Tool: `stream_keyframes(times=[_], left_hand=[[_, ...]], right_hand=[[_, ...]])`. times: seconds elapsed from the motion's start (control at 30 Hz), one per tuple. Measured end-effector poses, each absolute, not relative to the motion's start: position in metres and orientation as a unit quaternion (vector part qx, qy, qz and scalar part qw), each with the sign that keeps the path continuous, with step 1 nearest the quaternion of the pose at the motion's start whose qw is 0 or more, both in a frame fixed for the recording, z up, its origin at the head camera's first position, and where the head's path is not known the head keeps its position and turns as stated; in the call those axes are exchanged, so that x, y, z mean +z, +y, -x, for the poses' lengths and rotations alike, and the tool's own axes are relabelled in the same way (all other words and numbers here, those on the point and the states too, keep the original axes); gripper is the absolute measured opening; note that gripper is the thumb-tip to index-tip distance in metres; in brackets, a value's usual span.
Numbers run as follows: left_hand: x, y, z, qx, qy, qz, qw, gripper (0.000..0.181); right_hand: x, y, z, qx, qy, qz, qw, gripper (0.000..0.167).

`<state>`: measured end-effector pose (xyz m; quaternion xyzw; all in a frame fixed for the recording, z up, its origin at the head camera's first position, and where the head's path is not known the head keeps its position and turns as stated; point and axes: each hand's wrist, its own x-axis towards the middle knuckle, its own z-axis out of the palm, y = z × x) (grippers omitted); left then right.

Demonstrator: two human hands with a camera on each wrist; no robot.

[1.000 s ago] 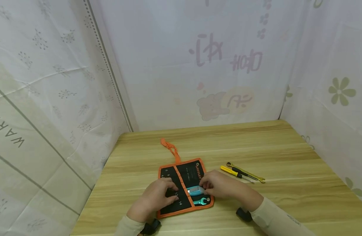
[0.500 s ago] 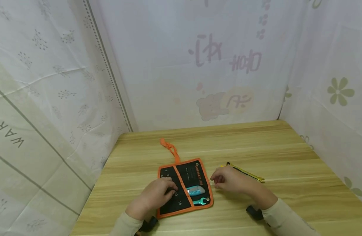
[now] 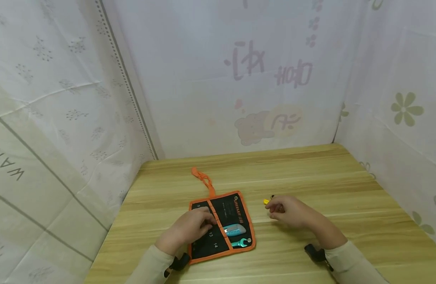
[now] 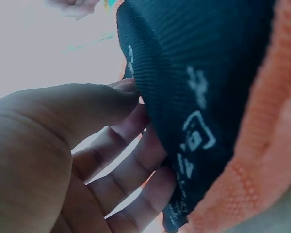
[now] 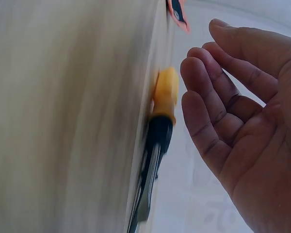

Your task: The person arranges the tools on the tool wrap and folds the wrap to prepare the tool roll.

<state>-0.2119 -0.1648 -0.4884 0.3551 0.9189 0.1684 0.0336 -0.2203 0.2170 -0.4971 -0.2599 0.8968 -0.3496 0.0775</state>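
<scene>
A black tool pouch (image 3: 229,209) with orange edging and numbered pockets lies on the table. My left hand (image 3: 187,229) holds its left part; in the left wrist view the thumb meets the black fabric and several fingertips are hidden behind it. A turquoise utility knife (image 3: 235,230) and a turquoise wrench (image 3: 242,243) stick out of the pockets. My right hand (image 3: 292,213) hovers over a yellow-handled screwdriver (image 5: 166,92), fingers loosely bent and holding nothing. Only the yellow handle end shows in the head view. A dark ring end (image 3: 272,196) peeks out behind that hand.
An orange strap (image 3: 203,179) trails from the pouch's far edge. The wood-grain table (image 3: 303,165) is bounded by printed cloth (image 3: 189,98) at the back and sides. Black wrist cameras (image 3: 314,252) sit below both hands.
My right hand has let go of the utility knife in the pouch and moved right, over the screwdriver and the yellow wrench, hiding most of them. The left hand stays on the pouch.
</scene>
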Motion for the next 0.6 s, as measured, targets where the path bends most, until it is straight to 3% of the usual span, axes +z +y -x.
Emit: stream_keyframes(times=[0.6], left_hand=[[-0.497,-0.161,0.229,0.189,0.905,-0.375,0.068,0.03]], right_hand=[[-0.508,0.279,0.238,-0.37,0.91,0.182,0.041,0.026]])
